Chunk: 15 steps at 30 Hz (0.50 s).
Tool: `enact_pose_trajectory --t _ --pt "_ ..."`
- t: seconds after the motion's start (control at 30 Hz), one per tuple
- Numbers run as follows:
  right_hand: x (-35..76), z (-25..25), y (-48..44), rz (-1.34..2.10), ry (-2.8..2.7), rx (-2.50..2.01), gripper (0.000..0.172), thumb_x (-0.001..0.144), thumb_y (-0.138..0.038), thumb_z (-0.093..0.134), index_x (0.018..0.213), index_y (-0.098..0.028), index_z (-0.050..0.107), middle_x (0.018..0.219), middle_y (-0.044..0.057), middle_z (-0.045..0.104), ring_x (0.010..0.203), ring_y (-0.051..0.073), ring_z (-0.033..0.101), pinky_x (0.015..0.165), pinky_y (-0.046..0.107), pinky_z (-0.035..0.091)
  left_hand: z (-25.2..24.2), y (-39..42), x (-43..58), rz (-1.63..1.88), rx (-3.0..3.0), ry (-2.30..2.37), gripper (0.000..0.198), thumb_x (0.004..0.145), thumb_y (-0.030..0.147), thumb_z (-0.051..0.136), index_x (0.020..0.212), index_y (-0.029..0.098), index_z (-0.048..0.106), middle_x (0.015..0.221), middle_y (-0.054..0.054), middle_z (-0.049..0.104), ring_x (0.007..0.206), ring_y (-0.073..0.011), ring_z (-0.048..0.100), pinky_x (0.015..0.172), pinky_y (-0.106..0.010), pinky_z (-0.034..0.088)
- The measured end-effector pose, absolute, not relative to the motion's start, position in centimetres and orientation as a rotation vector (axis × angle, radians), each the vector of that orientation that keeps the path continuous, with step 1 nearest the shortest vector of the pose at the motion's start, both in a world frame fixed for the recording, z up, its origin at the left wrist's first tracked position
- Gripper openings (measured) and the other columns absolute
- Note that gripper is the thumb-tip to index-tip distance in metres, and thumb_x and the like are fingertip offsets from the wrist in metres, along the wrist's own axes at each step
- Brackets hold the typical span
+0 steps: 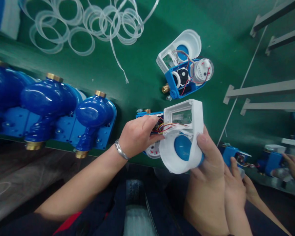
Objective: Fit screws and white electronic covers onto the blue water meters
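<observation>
My right hand grips the white plastic cover of a water meter by its right side, thumb on the edge. The cover is tilted, its hollow inside facing me, with a rectangular window and a round opening showing a blue lid. Thin coloured wires run from it towards my left hand. My left thumb and fingers close around a dark wired part at the meter's body. That blue meter body lies mostly hidden under my left hand, its round dial partly visible below.
Another opened meter lies beyond on the green table. Blue meters with brass ends stand in a row at left. Clear plastic rings lie at the back. A co-worker's hands hold a meter at right, near metal brackets.
</observation>
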State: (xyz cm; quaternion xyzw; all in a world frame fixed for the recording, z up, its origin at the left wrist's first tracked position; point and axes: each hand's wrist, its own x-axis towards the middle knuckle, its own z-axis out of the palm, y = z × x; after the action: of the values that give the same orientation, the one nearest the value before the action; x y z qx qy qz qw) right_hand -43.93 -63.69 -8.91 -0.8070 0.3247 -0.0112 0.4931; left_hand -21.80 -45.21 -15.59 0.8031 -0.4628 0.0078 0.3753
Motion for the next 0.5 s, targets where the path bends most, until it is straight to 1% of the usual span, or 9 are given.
enact_pose_trajectory --t 0.03,0.1,0.17,0.23,0.3,0.33,0.4,0.5 --pt "-42.0 -8.5 -63.0 -0.051 0.825 -1.959 0.064 0.064 -0.042 0.066 0.123 -0.044 0.042 0.125 -0.011 0.049 0.127 0.033 0.029 0.106 0.050 0.031 -15.8 -45.4 -21.8 0.059 2.075 -1.174 0.049 0.075 0.053 0.052 0.106 0.015 0.052 0.077 -0.004 0.063 0.068 -0.0131 0.058 0.059 -0.022 0.045" --pt "-37.9 -7.8 -61.5 -0.013 0.863 -1.904 0.067 0.064 -0.048 0.064 0.126 -0.038 0.041 0.126 -0.005 0.050 0.124 0.034 0.034 0.102 0.052 0.035 -16.3 -45.6 -21.8 0.133 2.090 -1.195 0.049 0.078 0.050 0.051 0.116 0.019 0.047 0.071 0.000 0.061 0.062 -0.0104 0.056 0.055 -0.021 0.040" --pt "-34.4 -7.4 -60.3 0.023 0.815 -1.788 0.070 0.066 -0.055 0.059 0.129 -0.032 0.039 0.127 -0.002 0.050 0.121 0.034 0.038 0.098 0.053 0.037 -16.6 -45.8 -21.7 0.196 2.059 -1.242 0.042 0.080 0.043 0.050 0.117 0.024 0.048 0.066 0.002 0.058 0.058 -0.0091 0.053 0.052 -0.021 0.036" --pt "-32.3 -7.4 -59.7 0.057 0.734 -1.679 0.071 0.065 -0.056 0.061 0.128 -0.029 0.041 0.127 -0.001 0.050 0.118 0.033 0.043 0.095 0.053 0.039 -16.7 -45.8 -21.5 0.246 2.021 -1.274 0.030 0.082 0.037 0.050 0.108 0.023 0.054 0.063 0.002 0.056 0.056 -0.0088 0.051 0.050 -0.022 0.033" --pt "-31.6 -7.4 -59.7 0.053 0.693 -1.633 0.068 0.063 -0.050 0.066 0.124 -0.029 0.044 0.126 -0.001 0.051 0.115 0.032 0.046 0.094 0.051 0.040 -16.7 -45.9 -21.3 0.292 2.006 -1.293 0.018 0.082 0.031 0.049 0.090 0.021 0.061 0.060 0.002 0.054 0.054 -0.0085 0.048 0.049 -0.023 0.030" --pt "-31.6 -7.5 -59.8 0.033 0.693 -1.635 0.066 0.063 -0.047 0.068 0.123 -0.030 0.046 0.125 -0.001 0.052 0.114 0.031 0.047 0.094 0.050 0.041 -16.6 -45.9 -21.2 0.311 2.008 -1.296 0.016 0.082 0.029 0.049 0.081 0.019 0.061 0.058 0.002 0.053 0.053 -0.0085 0.046 0.048 -0.024 0.029" --pt "-32.0 -7.7 -59.9 -0.005 0.705 -1.652 0.062 0.063 -0.044 0.069 0.120 -0.030 0.049 0.122 -0.002 0.053 0.112 0.030 0.049 0.093 0.049 0.042 -16.6 -46.0 -21.1 0.345 2.013 -1.287 0.019 0.081 0.026 0.049 0.068 0.018 0.060 0.055 0.001 0.051 0.051 -0.0091 0.043 0.048 -0.025 0.028" --pt "-32.6 -8.2 -59.8 -0.043 0.712 -1.677 0.060 0.063 -0.043 0.068 0.119 -0.030 0.050 0.120 -0.001 0.055 0.109 0.030 0.051 0.091 0.048 0.043 -16.7 -46.2 -21.0 0.368 2.003 -1.232 0.022 0.079 0.029 0.052 0.061 0.019 0.059 0.057 0.000 0.052 0.058 -0.0115 0.044 0.053 -0.027 0.030"
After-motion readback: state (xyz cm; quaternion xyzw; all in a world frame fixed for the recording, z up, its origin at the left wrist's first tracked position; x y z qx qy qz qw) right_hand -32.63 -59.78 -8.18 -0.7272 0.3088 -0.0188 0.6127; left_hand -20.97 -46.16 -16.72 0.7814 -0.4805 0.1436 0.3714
